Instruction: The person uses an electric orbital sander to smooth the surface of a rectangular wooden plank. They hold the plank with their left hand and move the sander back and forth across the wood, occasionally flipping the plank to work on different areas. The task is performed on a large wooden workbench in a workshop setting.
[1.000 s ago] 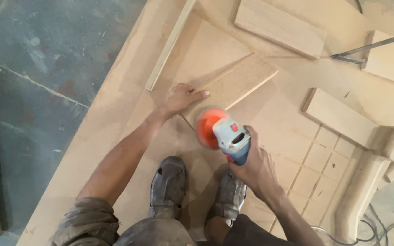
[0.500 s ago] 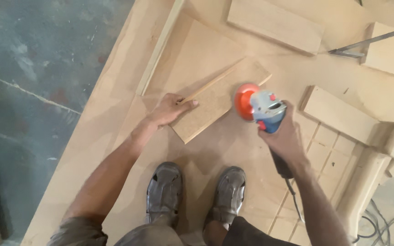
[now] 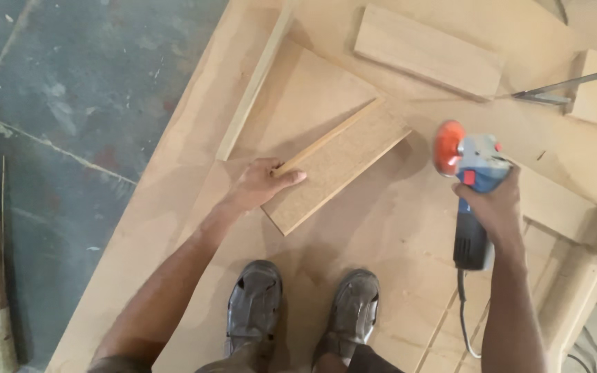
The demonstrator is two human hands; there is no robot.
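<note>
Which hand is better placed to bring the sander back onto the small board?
Right. The right hand grips the sander beside the small board, while the left hand pins it.

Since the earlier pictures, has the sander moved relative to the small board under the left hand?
Yes. The sander has moved right, off the small board, away from the left hand.

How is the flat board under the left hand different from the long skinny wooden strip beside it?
The rectangular particleboard panel is wide with a speckled, grainy face; the long thin pale wooden strip is narrow and smooth. The left hand presses on the panel's corner; nothing touches the strip. The panel lies slanted up to the right; the strip runs steeper, near the big sheet's edge. Both lie flat and are tan.
</note>
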